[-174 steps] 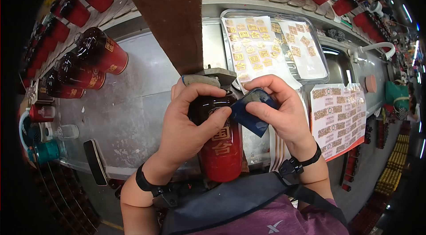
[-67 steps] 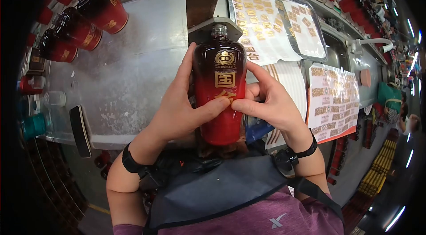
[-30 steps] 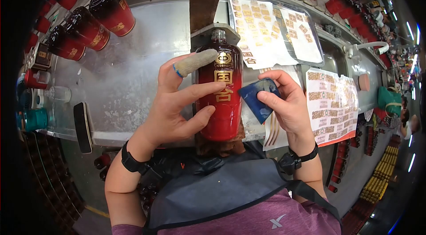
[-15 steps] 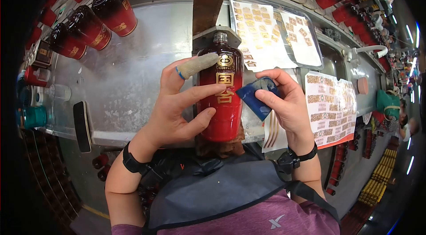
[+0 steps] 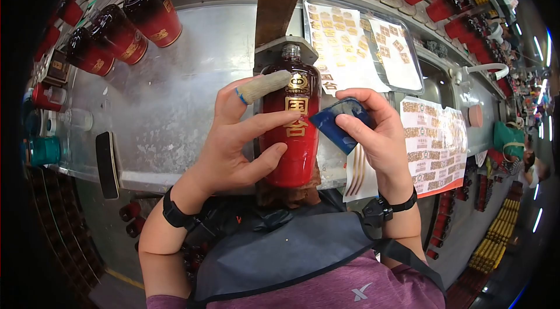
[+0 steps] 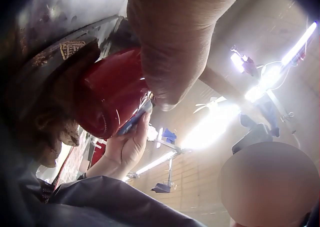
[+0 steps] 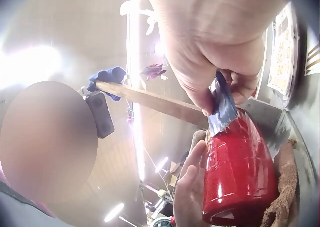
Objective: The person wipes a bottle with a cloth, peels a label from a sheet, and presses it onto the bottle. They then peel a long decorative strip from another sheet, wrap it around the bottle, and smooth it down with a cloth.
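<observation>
Bottle: glossy, red fading to near-black, with round shoulders and a clear glass neck; the red-and-black bottle (image 5: 297,163) lies under the left fingers, its base toward the person.
Left fingers: the left hand (image 5: 227,154) has its fingers spread and gripping nothing; a fingertip rests by the gold characters (image 5: 296,105), and a grey knit finger sleeve (image 5: 262,86) touches the gold emblem (image 5: 299,81).
Right fingers: the right hand (image 5: 379,140) pinches a blue scraper (image 5: 328,122) between thumb and fingers, just beside the bottle.
Likely handling: rigid, fairly heavy, slick and breakable; best held around the body, clear of the gilt.
Scraper feel: probably thin, light and slightly springy, held by its back edge.
Support: a rough brown pad (image 5: 289,194) below the fingers; cloth or wood, I cannot tell.
Counter: smooth, scuffed metal counter (image 5: 175,122) beyond the left fingers.
</observation>
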The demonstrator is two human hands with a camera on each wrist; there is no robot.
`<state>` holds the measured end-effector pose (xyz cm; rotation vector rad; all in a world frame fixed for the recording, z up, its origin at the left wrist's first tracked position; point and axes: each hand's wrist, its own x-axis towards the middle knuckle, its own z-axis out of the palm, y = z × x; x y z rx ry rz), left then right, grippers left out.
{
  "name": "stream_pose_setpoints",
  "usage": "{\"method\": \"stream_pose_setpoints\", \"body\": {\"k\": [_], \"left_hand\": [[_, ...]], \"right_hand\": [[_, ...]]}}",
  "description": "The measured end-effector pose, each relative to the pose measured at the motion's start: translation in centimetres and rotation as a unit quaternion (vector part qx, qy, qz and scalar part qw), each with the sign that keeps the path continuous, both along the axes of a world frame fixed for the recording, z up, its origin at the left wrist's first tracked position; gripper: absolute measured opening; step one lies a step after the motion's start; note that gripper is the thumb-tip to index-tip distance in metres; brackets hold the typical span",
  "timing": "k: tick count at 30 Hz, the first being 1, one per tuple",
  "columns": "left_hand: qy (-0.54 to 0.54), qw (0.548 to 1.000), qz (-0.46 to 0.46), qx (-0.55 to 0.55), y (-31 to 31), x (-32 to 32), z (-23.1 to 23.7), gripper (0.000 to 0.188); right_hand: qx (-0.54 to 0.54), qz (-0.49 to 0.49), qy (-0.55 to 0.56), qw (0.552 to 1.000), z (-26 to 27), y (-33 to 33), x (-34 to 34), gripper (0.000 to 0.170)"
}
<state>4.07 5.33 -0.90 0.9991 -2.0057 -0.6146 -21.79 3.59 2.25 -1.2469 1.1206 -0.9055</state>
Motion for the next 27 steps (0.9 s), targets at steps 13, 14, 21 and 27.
{"method": "stream_pose_setpoints", "body": {"k": [13,14,21,27], "left_hand": [[0.002,1.000,0.007,0.000,-0.1,-0.2,-0.1,0.048],[-0.002,1.000,0.007,-0.001,0.0,-0.2,-0.1,0.049],[0.028,0.999,0.028,0.010,0.1,-0.2,-0.3,0.053],[0.013,0.999,0.034,-0.006,0.4,0.1,-0.5,0.053]], "right_hand": [[-0.016,-0.005,-0.007,1.000,-0.3,-0.3,0.1,0.033],[-0.017,-0.004,-0.006,1.000,-0.2,-0.3,0.1,0.033],[0.048,0.012,-0.055,0.997,-0.6,-0.7,0.1,0.033],[0.047,0.001,-0.029,0.998,-1.1,0.2,-0.2,0.034]]}}
